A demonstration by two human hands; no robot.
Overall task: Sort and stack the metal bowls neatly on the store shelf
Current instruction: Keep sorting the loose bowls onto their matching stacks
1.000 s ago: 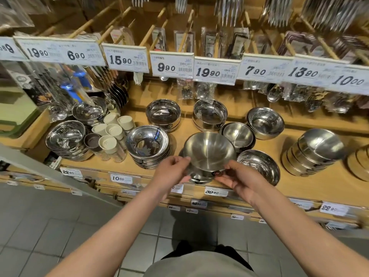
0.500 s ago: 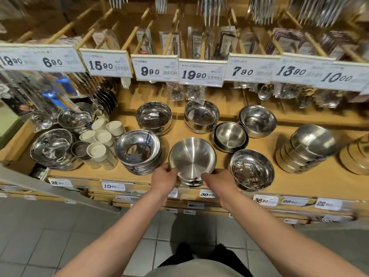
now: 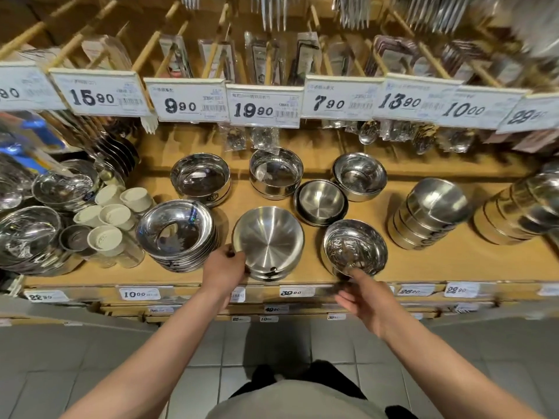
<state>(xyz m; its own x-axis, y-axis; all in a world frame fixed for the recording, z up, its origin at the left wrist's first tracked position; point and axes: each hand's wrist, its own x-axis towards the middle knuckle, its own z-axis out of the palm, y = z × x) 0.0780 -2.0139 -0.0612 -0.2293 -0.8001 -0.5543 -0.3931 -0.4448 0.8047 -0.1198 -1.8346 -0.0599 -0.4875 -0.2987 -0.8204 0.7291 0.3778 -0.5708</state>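
A brushed metal bowl [image 3: 267, 237] sits on top of a short stack at the front of the wooden shelf [image 3: 447, 264]. My left hand [image 3: 225, 269] holds its near left rim. My right hand [image 3: 363, 297] is off that bowl, fingers loose, one fingertip at the near rim of a shiny bowl [image 3: 355, 247] to the right. Other bowl stacks stand around: a wide polished stack [image 3: 177, 232] to the left, a small brushed bowl [image 3: 320, 201] behind, and straight-walled bowls [image 3: 201, 179] [image 3: 275, 170] and a round bowl [image 3: 360, 175] along the back.
A leaning stack of bowls [image 3: 429, 213] and another [image 3: 520, 210] lie at the right. White cups [image 3: 112, 213] and more shiny bowls [image 3: 30, 234] crowd the left. Price tags [image 3: 263, 105] and hanging cutlery overhang the back. Tiled floor lies below the shelf edge.
The brushed bowl was held tilted in both hands and came down onto the stack. My right hand then let go and moved right to the shiny bowl.
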